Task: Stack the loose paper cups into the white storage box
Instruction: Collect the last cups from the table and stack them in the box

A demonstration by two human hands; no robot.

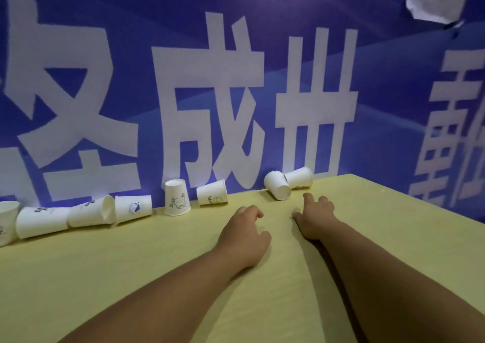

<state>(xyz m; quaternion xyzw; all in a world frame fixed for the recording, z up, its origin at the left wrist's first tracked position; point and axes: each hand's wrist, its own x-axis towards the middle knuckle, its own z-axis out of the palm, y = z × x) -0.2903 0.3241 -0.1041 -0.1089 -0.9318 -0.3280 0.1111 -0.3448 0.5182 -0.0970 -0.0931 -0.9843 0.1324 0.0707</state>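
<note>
leftmost cup (6,222) cut by left edge

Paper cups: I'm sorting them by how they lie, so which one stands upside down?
The cup with the cartoon animal print, mid-row, stands rim down with its base up; the cups beside it lie on their sides.

A blue banner (131,14) behind the table bears very large white Chinese characters. The middle one reads "成"; the one to its right resembles "卅"; those at both edges are cut off. A paper cup lying on its side (212,195) shows small letters beginning "HELL" beside a smiley face. Print on the other cups is too small to read.
</note>
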